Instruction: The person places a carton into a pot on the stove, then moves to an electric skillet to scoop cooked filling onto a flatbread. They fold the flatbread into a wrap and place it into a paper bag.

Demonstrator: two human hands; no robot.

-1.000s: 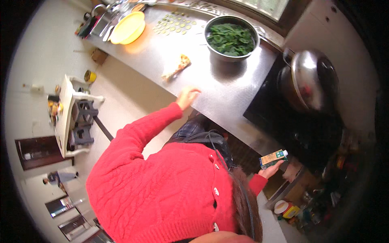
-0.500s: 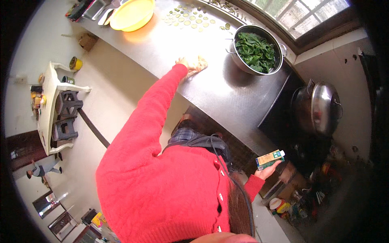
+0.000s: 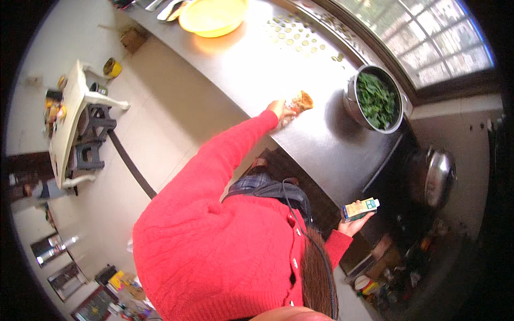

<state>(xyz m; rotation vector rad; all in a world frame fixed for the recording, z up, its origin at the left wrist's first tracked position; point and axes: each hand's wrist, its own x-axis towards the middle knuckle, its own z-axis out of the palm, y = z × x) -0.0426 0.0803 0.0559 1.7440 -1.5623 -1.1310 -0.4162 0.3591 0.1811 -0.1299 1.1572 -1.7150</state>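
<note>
My left hand (image 3: 279,109) reaches out over the steel counter, its fingers closed around a clear plastic packet (image 3: 302,100) with orange-brown contents. Whether the packet rests on the counter or is lifted off it, I cannot tell. Nearer my body on the right, my right hand (image 3: 350,226) holds a small green and yellow carton (image 3: 360,209) with a white cap. The carton lies tilted on its side across the palm and fingers. A steel pot (image 3: 351,101) full of green leaves (image 3: 377,99) stands beyond the packet, to its right.
Thin round green slices (image 3: 297,41) lie spread on the counter (image 3: 326,155) near the window. A yellow basin (image 3: 214,18) sits at the far left end. To the right stands a lidded metal pot (image 3: 440,177) on a dark surface. Stools (image 3: 96,128) and a white table (image 3: 72,112) are off left.
The whole view has turned, so the counter and pots appear farther right. My left hand now holds the packet more upright. The carton stays in my right hand.
</note>
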